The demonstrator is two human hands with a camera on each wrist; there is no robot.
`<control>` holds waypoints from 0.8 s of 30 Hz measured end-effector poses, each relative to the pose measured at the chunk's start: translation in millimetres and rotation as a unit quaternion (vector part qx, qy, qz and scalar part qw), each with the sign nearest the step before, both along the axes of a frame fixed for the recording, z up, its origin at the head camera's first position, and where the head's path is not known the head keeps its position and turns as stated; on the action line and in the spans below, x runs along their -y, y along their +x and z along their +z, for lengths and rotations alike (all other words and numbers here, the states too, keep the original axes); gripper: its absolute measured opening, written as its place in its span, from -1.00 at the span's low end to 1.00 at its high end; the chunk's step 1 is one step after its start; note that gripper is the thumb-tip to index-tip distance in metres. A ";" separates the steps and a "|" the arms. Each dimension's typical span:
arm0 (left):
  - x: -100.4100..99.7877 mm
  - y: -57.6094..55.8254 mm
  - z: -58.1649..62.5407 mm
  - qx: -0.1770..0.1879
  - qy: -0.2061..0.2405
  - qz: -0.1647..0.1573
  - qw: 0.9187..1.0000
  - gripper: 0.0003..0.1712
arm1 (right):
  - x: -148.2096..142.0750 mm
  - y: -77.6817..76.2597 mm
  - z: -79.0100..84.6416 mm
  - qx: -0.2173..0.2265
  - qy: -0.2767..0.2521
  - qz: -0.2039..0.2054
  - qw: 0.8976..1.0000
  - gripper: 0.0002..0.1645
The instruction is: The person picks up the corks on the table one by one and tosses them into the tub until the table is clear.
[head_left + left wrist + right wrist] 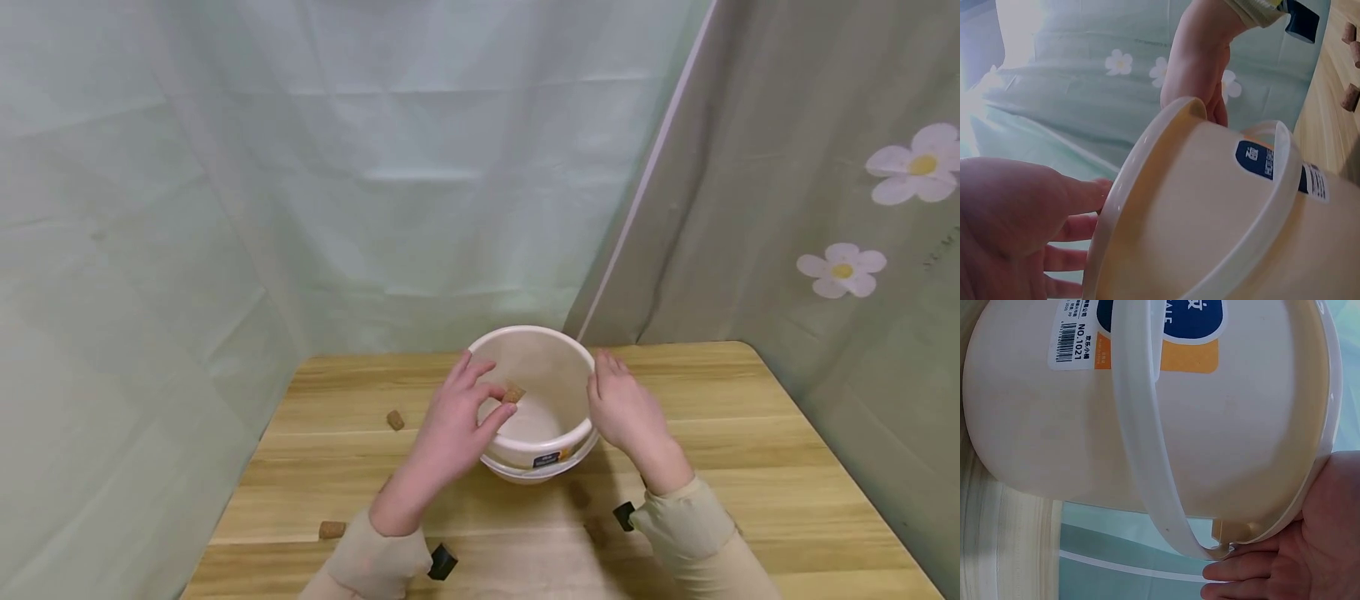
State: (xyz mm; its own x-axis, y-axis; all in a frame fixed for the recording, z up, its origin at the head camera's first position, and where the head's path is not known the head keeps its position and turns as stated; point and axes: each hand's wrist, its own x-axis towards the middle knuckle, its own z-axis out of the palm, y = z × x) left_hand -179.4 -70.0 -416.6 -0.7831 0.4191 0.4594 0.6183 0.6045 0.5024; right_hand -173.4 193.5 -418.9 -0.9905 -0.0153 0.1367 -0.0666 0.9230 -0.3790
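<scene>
A cream plastic bucket stands upright on the table, its white carrying handle hanging down along the labelled near side. Over the bucket's mouth my left hand pinches a small brown cork between thumb and forefinger, the other fingers spread. In the left wrist view the bucket's rim covers the cork and those fingertips. My right hand rests on the right side of the rim. Its fingers lie extended along the outer wall near the handle's pivot, as the right wrist view shows.
One cork lies on the wooden table left of the bucket, and another cork lies by the left sleeve. Several corks appear at the right of the left wrist view. Curtains hang behind the table.
</scene>
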 end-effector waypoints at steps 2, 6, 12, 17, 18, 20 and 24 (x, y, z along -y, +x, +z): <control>-2.8 1.6 2.1 0.000 -0.010 -0.010 1.000 -0.84 | 0.0 -0.5 0.9 0.001 0.001 0.000 1.000 -0.30; -7.7 4.6 4.7 0.005 -0.027 -0.022 0.999 -0.82 | -0.2 -0.7 2.3 0.003 -0.002 -0.002 1.000 -0.30; -13.2 8.5 6.1 0.010 -0.049 -0.023 0.998 -0.80 | 0.1 -0.5 2.7 0.008 -0.003 -0.004 1.000 -0.30; -17.3 10.7 6.7 0.006 -0.057 -0.029 0.998 -0.80 | 0.5 -0.4 2.2 0.014 -0.006 -0.005 1.000 -0.29; -18.2 10.8 6.9 0.005 -0.058 -0.031 0.998 -0.79 | 0.7 -0.3 2.2 0.014 -0.007 -0.005 1.000 -0.29; -19.6 11.4 7.2 0.005 -0.062 -0.036 0.997 -0.78 | 0.7 -0.2 1.9 0.012 -0.007 -0.004 1.000 -0.29; -20.6 12.7 6.7 0.016 -0.073 -0.038 0.996 -0.67 | 1.1 0.1 1.6 0.007 -0.006 -0.003 1.000 -0.30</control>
State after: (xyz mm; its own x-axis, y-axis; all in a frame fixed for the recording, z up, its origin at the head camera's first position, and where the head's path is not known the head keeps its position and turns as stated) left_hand -166.7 -49.4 -409.9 -0.7594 0.5392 0.3641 0.6506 0.6243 0.4324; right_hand -173.4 192.4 -417.3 -0.9924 -0.0082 0.1230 -0.0560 0.9188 -0.3908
